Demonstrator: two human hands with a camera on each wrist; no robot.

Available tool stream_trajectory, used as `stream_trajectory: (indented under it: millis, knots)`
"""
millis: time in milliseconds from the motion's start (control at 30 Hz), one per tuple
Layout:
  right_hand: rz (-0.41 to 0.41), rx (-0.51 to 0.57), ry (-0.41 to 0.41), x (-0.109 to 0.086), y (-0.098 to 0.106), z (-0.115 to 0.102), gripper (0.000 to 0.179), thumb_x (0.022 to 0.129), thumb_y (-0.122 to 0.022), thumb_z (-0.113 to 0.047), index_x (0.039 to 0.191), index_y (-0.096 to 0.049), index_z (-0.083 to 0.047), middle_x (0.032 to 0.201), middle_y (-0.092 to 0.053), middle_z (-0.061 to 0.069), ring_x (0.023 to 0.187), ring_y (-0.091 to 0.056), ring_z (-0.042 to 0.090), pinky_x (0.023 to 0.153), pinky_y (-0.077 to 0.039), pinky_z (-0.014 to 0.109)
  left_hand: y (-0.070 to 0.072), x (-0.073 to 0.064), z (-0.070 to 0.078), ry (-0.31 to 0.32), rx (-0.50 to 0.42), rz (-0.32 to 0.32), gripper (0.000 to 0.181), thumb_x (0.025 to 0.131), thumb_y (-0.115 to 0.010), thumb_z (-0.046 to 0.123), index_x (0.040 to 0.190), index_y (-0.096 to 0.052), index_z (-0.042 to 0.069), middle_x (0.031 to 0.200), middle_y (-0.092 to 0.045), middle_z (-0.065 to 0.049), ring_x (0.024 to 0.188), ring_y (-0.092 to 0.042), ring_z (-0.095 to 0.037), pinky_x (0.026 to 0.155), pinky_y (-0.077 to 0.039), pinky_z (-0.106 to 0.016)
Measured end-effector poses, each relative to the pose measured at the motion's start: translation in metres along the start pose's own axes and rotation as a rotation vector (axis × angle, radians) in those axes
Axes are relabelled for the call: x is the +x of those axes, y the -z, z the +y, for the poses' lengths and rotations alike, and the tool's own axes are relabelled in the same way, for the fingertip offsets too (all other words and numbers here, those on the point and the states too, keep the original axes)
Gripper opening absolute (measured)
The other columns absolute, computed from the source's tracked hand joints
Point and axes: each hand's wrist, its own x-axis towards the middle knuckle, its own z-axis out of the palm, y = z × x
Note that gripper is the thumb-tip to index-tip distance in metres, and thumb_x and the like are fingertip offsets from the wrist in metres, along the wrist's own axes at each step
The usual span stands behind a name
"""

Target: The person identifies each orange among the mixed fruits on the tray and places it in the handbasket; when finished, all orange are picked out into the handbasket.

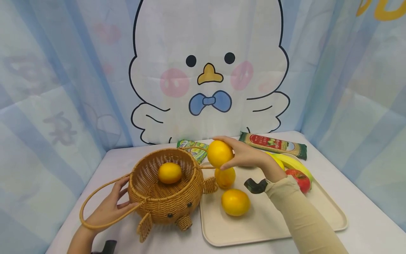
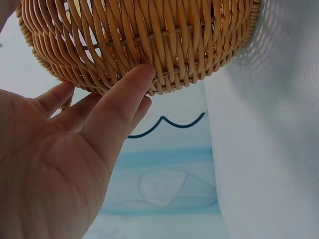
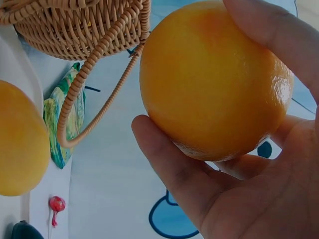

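Observation:
A round wicker basket (image 1: 165,206) with an animal face stands left of centre, with one orange (image 1: 170,173) inside. My left hand (image 1: 109,208) reaches through the basket's left handle (image 1: 92,197). Its extended fingers (image 2: 124,94) rest against the woven wall in the left wrist view. Over the tray's back left, beside the basket rim, my right hand (image 1: 248,153) grips another orange (image 1: 219,154) between thumb and fingers. The right wrist view shows this orange (image 3: 214,84) held clear of the basket. Two more oranges, one further back (image 1: 225,177) and one nearer (image 1: 235,202), lie on the tray.
The beige tray (image 1: 263,225) also bears a red apple (image 1: 299,180) and bananas (image 1: 293,163), partly behind my right forearm. Behind it lie a long packet (image 1: 272,144) and a green packet (image 1: 196,150). A printed curtain (image 1: 209,42) closes off the back and sides.

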Motion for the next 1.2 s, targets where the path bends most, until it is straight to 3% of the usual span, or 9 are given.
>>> stream_trajectory:
  millis: [433,933,1200]
  knots:
    - [-0.023,0.003,0.025,0.009,-0.002,-0.008,0.093,0.071,-0.082,-0.032,0.146,-0.027,-0.034,0.148,-0.036,-0.001,0.121,-0.049,0.024,0.106,-0.045,0.049,0.000,0.002,0.000,0.008,-0.018,-0.009,0.087,0.088,-0.066,0.025,0.150,-0.005,0.018,0.157,-0.004,-0.022,0.135,-0.022,-0.055,0.093,-0.054,-0.050]
    - [-0.052,0.017,0.089,0.017,-0.006,-0.018,0.092,0.073,-0.080,-0.027,0.147,-0.026,-0.028,0.147,-0.037,0.000,0.117,-0.051,0.022,0.102,-0.049,0.044,0.000,-0.001,0.000,-0.005,-0.022,0.003,0.085,0.088,-0.066,0.025,0.150,-0.006,0.018,0.156,-0.006,-0.023,0.135,-0.023,-0.055,0.093,-0.054,-0.049]
    - [-0.053,0.016,0.079,0.019,-0.008,-0.022,0.092,0.072,-0.081,-0.026,0.147,-0.027,-0.029,0.146,-0.038,-0.001,0.118,-0.051,0.022,0.103,-0.049,0.043,-0.001,0.000,0.000,-0.006,-0.015,0.003,0.086,0.088,-0.066,0.026,0.150,-0.007,0.018,0.156,-0.007,-0.023,0.134,-0.024,-0.055,0.093,-0.054,-0.050]
